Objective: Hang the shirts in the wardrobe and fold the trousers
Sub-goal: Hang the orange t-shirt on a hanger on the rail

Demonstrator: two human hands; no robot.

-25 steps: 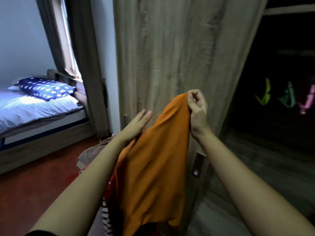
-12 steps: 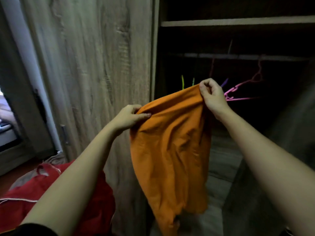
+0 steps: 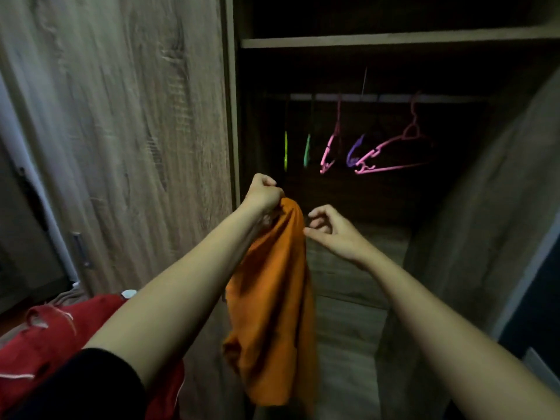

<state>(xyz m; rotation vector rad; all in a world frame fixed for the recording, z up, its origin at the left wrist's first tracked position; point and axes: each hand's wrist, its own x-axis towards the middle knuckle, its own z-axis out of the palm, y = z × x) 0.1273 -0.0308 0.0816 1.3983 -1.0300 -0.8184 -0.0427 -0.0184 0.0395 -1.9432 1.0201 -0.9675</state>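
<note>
Pretty dim shot overall, and the wardrobe interior (image 3: 378, 192) is nearly black. Hangers (image 3: 391, 153) look smeared with motion blur, and the wide-angle lens bends the door (image 3: 121, 131) edges.

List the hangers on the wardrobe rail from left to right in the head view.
Yellow-green plastic hanger → green plastic hanger → pink plastic hanger seen nearly edge-on → purple plastic hanger → pink plastic hanger turned broadside.

Shirt (image 3: 272, 286) hangs from left hand (image 3: 263, 194), right hand (image 3: 331, 230) just right; hangers (image 3: 391, 153) on rail (image 3: 454, 98) far inside wardrobe (image 3: 378, 40); door (image 3: 121, 131) left.
</note>
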